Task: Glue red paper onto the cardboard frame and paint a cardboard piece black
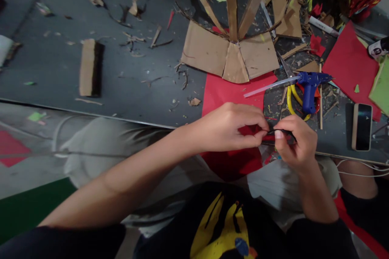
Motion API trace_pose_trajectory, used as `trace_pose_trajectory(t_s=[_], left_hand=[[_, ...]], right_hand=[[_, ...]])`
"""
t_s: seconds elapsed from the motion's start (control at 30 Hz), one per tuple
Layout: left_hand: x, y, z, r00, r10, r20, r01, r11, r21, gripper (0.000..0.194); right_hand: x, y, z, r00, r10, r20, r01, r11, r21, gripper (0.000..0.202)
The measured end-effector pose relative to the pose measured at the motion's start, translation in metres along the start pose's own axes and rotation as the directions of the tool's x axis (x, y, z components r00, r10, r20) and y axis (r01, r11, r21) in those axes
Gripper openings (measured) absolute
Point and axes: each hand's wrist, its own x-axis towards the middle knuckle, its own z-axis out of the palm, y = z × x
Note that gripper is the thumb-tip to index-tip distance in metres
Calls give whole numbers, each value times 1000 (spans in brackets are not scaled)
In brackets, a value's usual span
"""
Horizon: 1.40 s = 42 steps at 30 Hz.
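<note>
My left hand (240, 125) and my right hand (296, 137) meet just over the front edge of the table, fingertips nearly touching. Between them runs a thin dark strip (282, 130), its exact kind too small to make out. Each hand pinches it between thumb and forefinger. Red paper (219, 93) lies beneath, partly on the table and hanging over the edge below my left hand. Right behind my right hand rests a blue glue gun (310, 91) with a clear glue stick in it, beside yellow-handled scissors (290, 101).
A cardboard piece with upright strips (232, 8) stands at the back. Loose cardboard (88, 68) lies to the left, and a phone (363, 127) sits at the right edge. Red sheets (352, 64), a marker (323, 26) and scraps cover the right side. Another person's leg (360, 178) shows at lower right.
</note>
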Motion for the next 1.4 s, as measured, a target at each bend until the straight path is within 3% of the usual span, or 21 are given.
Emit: trace_pose_trajectory(t_s=[0.7, 1.03, 1.4], left_hand=[[-1, -1, -1, 1000, 30, 7, -30, 996, 85, 15], [-2, -3, 1, 998, 69, 8, -69, 972, 223, 18], [-1, -4, 1, 1000, 26, -6, -24, 981, 193, 17]], right_hand=[[-1, 2, 2, 1000, -4, 11, 3, 1000, 8, 5], [-1, 3, 2, 1000, 13, 19, -13, 1000, -8, 5], [1, 1, 1, 1000, 8, -5, -8, 1000, -9, 7]])
